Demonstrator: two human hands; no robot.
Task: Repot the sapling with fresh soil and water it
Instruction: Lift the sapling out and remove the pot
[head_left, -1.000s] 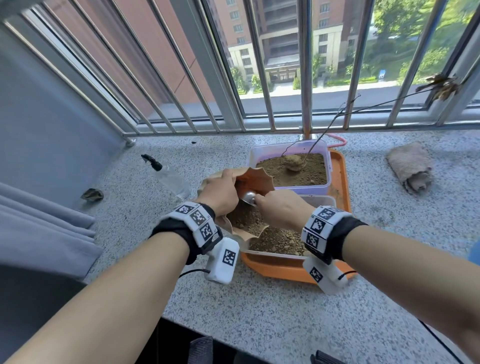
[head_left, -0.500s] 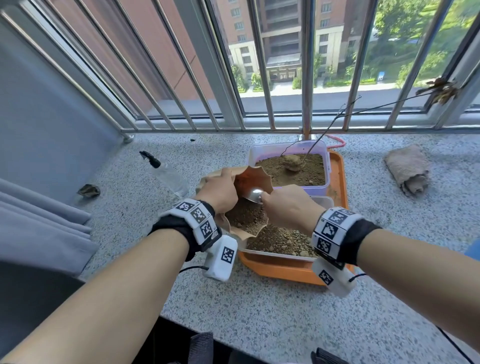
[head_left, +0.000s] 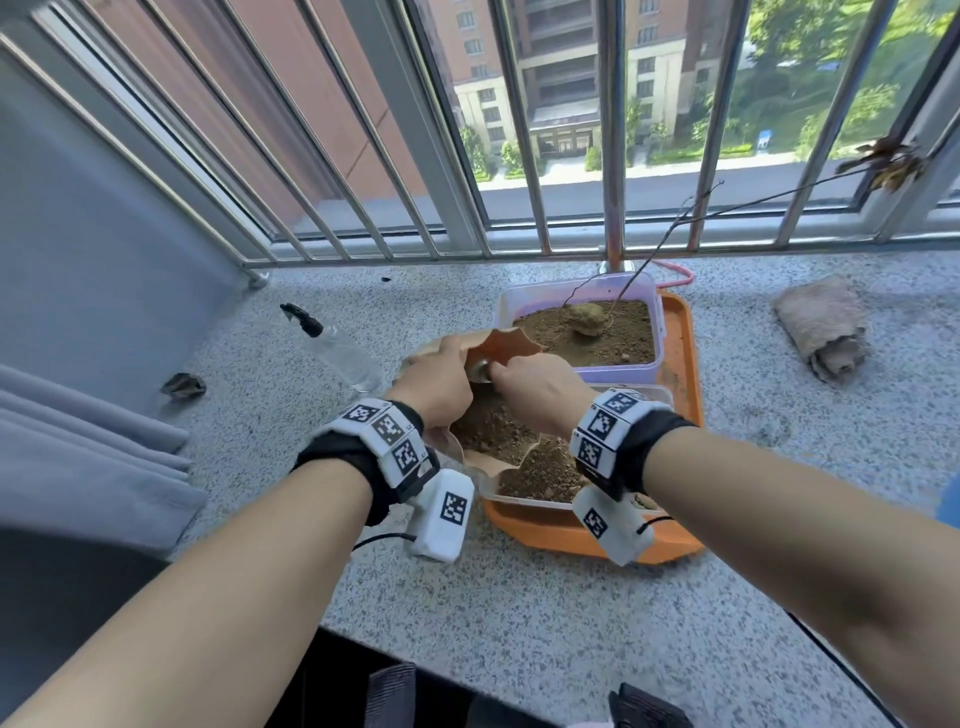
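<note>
A tan scalloped pot (head_left: 511, 349) stands tilted at the left edge of the orange tray (head_left: 680, 364), with brown soil inside. My left hand (head_left: 434, 382) grips its left rim. My right hand (head_left: 537, 392) holds a metal spoon (head_left: 480, 370) inside the pot. Under my right wrist a clear box of soil (head_left: 540, 475) lies on the tray. Behind it a second clear box (head_left: 576, 299) holds soil, a root clump (head_left: 587, 318) and the thin bare sapling stem (head_left: 670, 234), which leans right toward dry leaves (head_left: 891, 163).
A clear spray bottle (head_left: 337, 351) with a black nozzle lies on the speckled stone sill, left of the pot. A crumpled cloth (head_left: 823, 327) rests at the right. A dry leaf (head_left: 183, 385) sits near the grey curtain (head_left: 78, 457). Metal window bars (head_left: 613, 130) close the back.
My right hand has lifted the spoon from the soil toward the pot's upper inner wall. My left hand keeps its hold on the rim.
</note>
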